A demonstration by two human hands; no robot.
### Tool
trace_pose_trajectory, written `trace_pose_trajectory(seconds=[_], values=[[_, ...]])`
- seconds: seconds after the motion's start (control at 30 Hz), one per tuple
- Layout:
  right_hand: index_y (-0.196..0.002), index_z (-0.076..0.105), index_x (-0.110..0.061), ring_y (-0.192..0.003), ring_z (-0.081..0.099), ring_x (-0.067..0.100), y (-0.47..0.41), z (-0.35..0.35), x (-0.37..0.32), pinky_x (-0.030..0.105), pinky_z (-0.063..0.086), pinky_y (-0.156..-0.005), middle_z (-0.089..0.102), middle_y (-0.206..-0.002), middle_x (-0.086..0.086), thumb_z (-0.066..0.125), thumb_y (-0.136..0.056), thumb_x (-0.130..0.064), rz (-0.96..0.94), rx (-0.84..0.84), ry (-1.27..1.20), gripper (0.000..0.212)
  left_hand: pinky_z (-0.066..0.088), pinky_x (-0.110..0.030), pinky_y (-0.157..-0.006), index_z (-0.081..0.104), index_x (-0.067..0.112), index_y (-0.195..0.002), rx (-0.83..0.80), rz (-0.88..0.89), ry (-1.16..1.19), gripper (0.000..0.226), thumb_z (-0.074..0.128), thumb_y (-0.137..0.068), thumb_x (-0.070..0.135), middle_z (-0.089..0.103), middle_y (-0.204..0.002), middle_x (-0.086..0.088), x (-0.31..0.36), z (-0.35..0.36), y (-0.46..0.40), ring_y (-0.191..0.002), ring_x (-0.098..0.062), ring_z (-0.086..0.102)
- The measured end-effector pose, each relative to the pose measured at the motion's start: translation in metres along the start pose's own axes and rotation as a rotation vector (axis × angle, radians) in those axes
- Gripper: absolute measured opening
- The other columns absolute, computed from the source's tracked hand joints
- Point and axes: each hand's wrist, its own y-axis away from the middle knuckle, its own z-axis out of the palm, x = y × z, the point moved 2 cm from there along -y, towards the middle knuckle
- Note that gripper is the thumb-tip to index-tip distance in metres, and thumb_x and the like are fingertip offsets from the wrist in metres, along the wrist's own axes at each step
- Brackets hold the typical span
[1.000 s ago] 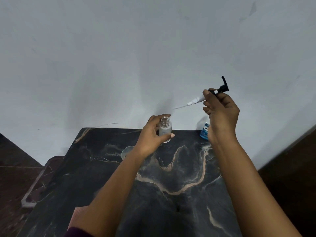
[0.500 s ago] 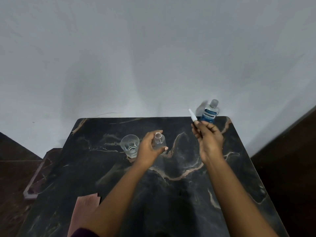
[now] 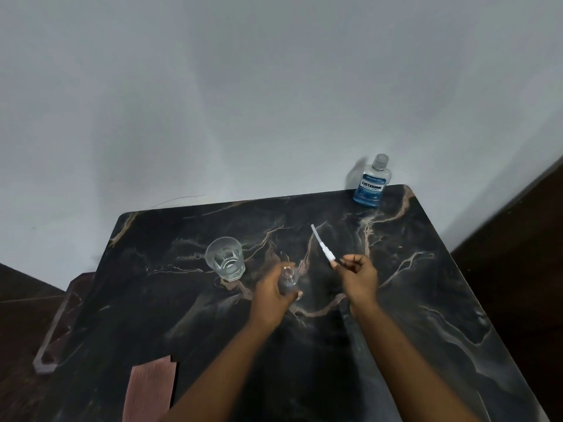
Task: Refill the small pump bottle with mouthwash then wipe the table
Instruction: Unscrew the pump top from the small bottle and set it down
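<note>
My left hand [image 3: 272,296] grips the small clear pump bottle [image 3: 288,280], open at the neck, low over the middle of the dark marble table [image 3: 426,300]. My right hand [image 3: 359,277] holds the removed pump top, its white stem and thin tube [image 3: 323,246] pointing up and away; the black pump head is hidden in my fingers. The blue mouthwash bottle [image 3: 371,181], capped, stands at the table's far right corner by the wall. A pink cloth [image 3: 150,391] lies at the near left edge.
A clear drinking glass [image 3: 225,258] stands left of my left hand. A grey wall rises behind the table. Dark floor lies on both sides, with a low stone ledge [image 3: 58,336] at the left.
Both hands have come down from up near the wall to just over the table. The pump top has turned, so its tube now points away instead of left. The view tilted downward.
</note>
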Motion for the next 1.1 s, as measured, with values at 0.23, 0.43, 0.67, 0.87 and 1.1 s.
trace_pose_trajectory(seconds=[0.23, 0.43, 0.67, 0.87, 1.1], values=[[-0.088, 0.056, -0.026, -0.085, 0.064, 0.013, -0.03, 0.012, 0.033, 0.032, 0.051, -0.078, 0.064, -0.084, -0.013, 0.081, -0.074, -0.021, -0.089, -0.071, 0.435, 0.029, 0.059, -0.036, -0.085, 0.062, 0.027, -0.116, -0.034, 0.022, 0.041, 0.056, 0.083, -0.071, 0.001, 0.066, -0.113, 0.014, -0.017, 0.026, -0.011, -0.101, -0.003, 0.066], [-0.089, 0.056, -0.03, -0.083, 0.063, 0.012, -0.035, 0.026, 0.039, 0.043, 0.05, -0.087, 0.066, -0.087, -0.015, 0.079, -0.075, -0.025, -0.201, -0.079, 0.569, 0.027, 0.057, -0.039, -0.09, 0.059, 0.029, -0.119, -0.056, 0.075, -0.003, 0.058, 0.083, -0.07, 0.01, 0.062, -0.119, 0.014, -0.026, 0.03, -0.013, -0.111, -0.007, 0.063], [-0.101, 0.06, -0.028, -0.094, 0.063, 0.015, -0.036, 0.027, 0.044, 0.047, 0.047, -0.093, 0.067, -0.101, -0.011, 0.077, -0.076, -0.026, -0.23, -0.102, 0.624, 0.031, 0.054, -0.04, -0.095, 0.056, 0.027, -0.125, -0.08, 0.083, -0.031, 0.06, 0.08, -0.07, 0.018, 0.06, -0.126, 0.014, -0.028, 0.032, -0.015, -0.117, -0.005, 0.06], [-0.109, 0.063, -0.027, -0.099, 0.062, 0.017, -0.038, 0.028, 0.047, 0.047, 0.047, -0.093, 0.065, -0.107, -0.008, 0.077, -0.075, -0.027, -0.245, -0.111, 0.662, 0.036, 0.05, -0.039, -0.101, 0.05, 0.026, -0.133, -0.137, 0.084, -0.044, 0.073, 0.083, -0.069, 0.017, 0.056, -0.133, 0.012, -0.029, 0.034, -0.012, -0.125, -0.005, 0.054], [-0.111, 0.062, -0.026, -0.096, 0.062, 0.015, -0.037, 0.028, 0.046, 0.047, 0.049, -0.09, 0.061, -0.105, -0.01, 0.082, -0.071, -0.03, -0.253, -0.125, 0.643, 0.045, 0.04, -0.034, -0.112, 0.037, 0.034, -0.14, -0.135, 0.122, 0.034, 0.091, 0.088, -0.065, 0.029, 0.045, -0.143, 0.018, -0.027, 0.027, -0.003, -0.135, -0.002, 0.043]])
